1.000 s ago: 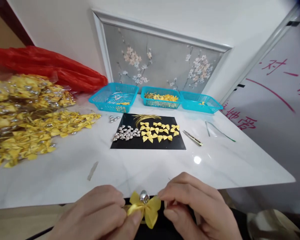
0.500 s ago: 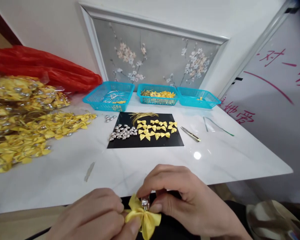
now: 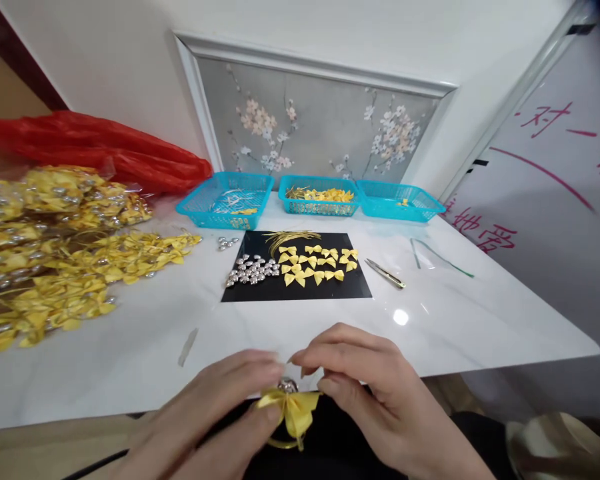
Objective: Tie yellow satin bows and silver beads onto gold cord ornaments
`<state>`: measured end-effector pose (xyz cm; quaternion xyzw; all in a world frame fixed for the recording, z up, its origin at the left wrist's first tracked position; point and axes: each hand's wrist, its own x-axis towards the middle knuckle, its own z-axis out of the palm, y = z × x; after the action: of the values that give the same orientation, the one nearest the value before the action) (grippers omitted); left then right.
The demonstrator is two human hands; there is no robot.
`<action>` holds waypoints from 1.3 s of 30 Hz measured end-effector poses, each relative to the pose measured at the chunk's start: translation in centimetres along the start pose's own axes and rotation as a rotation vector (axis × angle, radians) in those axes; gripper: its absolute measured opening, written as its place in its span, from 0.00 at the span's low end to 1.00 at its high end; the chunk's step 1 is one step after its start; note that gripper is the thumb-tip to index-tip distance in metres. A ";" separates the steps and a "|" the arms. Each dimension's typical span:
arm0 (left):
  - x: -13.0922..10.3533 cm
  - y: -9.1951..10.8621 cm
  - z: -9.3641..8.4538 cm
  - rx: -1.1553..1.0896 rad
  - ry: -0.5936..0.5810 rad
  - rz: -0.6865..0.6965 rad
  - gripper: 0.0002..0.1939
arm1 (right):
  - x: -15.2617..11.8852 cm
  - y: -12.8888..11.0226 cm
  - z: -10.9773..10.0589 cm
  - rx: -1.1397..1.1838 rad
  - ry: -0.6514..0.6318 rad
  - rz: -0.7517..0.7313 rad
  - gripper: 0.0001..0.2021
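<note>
Centrally, the left hand (image 3: 220, 410), its thumb and fingers pinching a yellow ribbon bow (image 3: 299, 410) with a shiny silver bead (image 3: 287, 385), by the white tabletop's front edge; rightward, the right hand (image 3: 380, 383), fingers curved, parted from its thumb.

Bow (image 3: 300, 415) in L grip (image 3: 220, 403) is yel., bead (image 3: 287, 385) silver. Ahead of grip: blk mat (image 3: 300, 293), silver beads (image 3: 253, 270), yel. bows (image 3: 327, 262); beyond, turq. baskets (image 3: 405, 212), gry picture (image 3: 325, 107) w/ pink + wht blossom pattern. Counter (image 3: 125, 360) wht, faint gry veining. Far L of grip: red fabric (image 3: 95, 153), yel./silver heap (image 3: 90, 267). Far R: magenta writing (image 3: 545, 120).
</note>
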<state>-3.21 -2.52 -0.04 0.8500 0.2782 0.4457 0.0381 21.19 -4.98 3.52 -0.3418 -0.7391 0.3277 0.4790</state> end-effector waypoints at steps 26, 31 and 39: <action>3.7 2.3 1.5 -0.142 -0.082 -0.420 0.09 | -0.7 0.2 1.7 -0.143 0.199 0.212 0.06; 3.9 2.4 1.6 -0.138 -0.094 -0.466 0.07 | -0.9 -0.8 2.4 -0.241 0.300 0.185 0.06; 4.1 2.3 1.5 -0.097 -0.099 -0.451 0.09 | -0.3 -0.4 3.0 -0.322 0.223 0.228 0.07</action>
<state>0.84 -2.14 2.77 0.7843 0.4372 0.3966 0.1909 18.42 -5.90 2.76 -0.5293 -0.6809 0.2180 0.4568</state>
